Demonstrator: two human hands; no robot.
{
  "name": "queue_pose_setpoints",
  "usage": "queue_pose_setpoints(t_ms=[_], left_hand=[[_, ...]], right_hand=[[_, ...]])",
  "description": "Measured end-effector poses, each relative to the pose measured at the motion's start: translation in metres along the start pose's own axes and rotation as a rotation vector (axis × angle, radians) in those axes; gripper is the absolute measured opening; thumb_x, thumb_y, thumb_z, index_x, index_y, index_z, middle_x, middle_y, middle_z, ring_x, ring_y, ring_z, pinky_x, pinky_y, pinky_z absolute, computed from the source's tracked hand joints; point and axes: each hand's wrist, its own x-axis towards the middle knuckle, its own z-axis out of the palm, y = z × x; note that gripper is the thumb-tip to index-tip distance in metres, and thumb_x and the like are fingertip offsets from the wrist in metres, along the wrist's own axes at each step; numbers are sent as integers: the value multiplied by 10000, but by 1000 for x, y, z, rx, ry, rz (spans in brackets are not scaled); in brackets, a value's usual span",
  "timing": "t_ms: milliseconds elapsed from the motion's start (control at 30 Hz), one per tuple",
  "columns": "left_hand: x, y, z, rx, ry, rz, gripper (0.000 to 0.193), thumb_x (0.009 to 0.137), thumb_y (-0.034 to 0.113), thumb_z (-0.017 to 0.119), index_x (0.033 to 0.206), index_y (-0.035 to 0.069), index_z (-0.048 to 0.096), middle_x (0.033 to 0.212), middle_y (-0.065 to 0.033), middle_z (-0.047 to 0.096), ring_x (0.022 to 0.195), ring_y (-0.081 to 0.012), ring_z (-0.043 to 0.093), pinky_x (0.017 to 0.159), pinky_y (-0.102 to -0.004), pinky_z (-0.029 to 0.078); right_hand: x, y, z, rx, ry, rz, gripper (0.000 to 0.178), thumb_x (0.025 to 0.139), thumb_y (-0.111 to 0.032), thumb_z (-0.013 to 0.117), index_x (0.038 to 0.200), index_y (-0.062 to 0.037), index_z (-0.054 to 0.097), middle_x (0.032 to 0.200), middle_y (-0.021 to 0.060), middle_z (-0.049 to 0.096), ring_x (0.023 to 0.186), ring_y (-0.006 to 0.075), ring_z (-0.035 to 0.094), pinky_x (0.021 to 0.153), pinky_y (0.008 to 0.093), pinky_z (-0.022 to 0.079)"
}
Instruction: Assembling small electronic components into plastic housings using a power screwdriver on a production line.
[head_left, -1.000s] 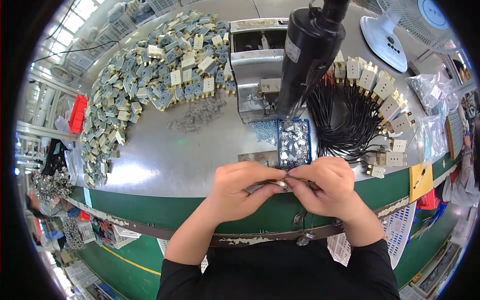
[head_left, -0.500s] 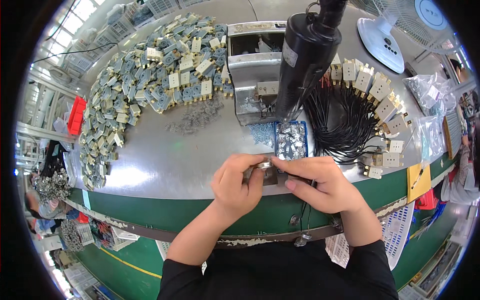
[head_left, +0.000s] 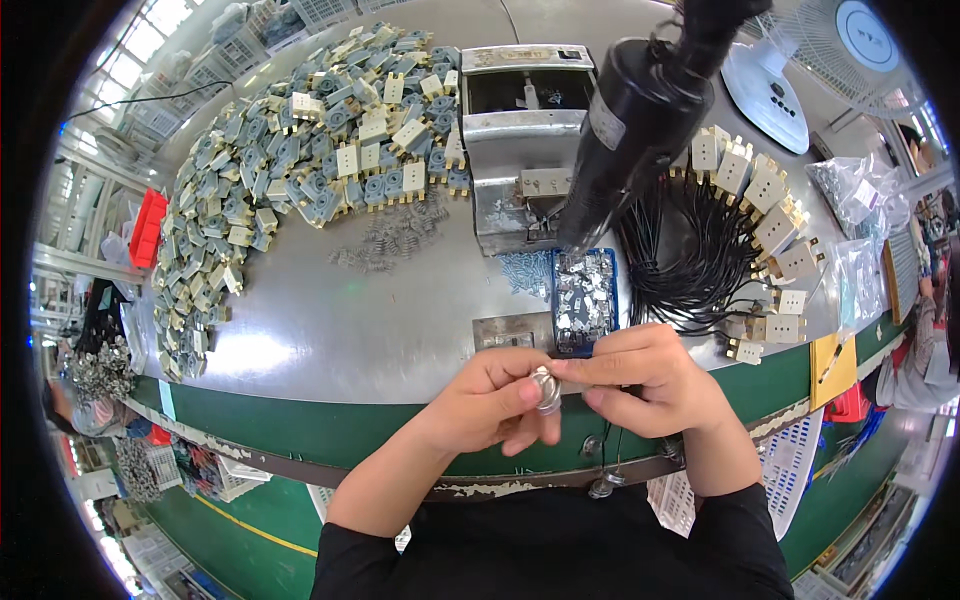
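Observation:
Above the table's green front strip, my left hand (head_left: 485, 400) is closed, thumb and fingers gripping a small round silvery metal cap (head_left: 547, 390). From the right, my right hand (head_left: 655, 385) reaches in with its index fingertip at the cap's upper rim. Its fingers are curled, and a bit of dark cable (head_left: 626, 390) shows between thumb and index; the rest of that grip is hidden. Just beyond the hands lies a flat metal plate (head_left: 510, 330), beside a blue tray (head_left: 614, 310) of small metal pieces.
Grey-and-cream switch-like parts (head_left: 330, 150) are heaped at the left, with loose springs (head_left: 390, 240) nearby. A metal fixture (head_left: 520, 150) and black screwdriver-like tool (head_left: 635, 130) stand in the middle. Small screws (head_left: 525, 272), bundled black cables (head_left: 680, 270) and a white fan (head_left: 765, 95) lie around.
Both hands have drawn back toward me from the metal plate, uncovering it. The cap has come with them and shows more. The black tool has shifted right in the picture.

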Motion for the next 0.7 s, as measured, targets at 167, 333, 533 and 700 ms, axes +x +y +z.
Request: queue_pose_setpoints(t_ms=[167,333,533,700], left_hand=[[5,-3,27,819,426,357,125,1039,21,655,1150,-36,650,828,-69,750,706,-108,721,589,-251,520],[12,-20,10,950,429,592,174,1078,47,588,1215,-56,620,894,-98,727,754,-141,731,627,-249,548],[8,2,9,724,265,273,254,1135,176,515,1113,-41,645,904,-91,713,759,-128,685,684,-281,552],[12,-2,9,785,236,321,293,1144,218,503,1101,-32,649,899,-84,704,763,-131,666,680,-281,531]], right_hand=[[1,-3,8,-74,28,98,513,836,20,681,1348,42,706,751,144,688,591,253,661,570,333,511],[3,-1,19,-63,69,139,486,874,27,640,1356,56,690,820,172,726,688,297,722,670,351,565],[4,-2,21,-126,115,166,437,904,38,596,1326,44,711,868,177,747,747,303,740,726,359,575],[4,-6,18,-119,113,192,417,921,33,586,1315,25,723,881,171,750,752,297,737,728,349,573]])
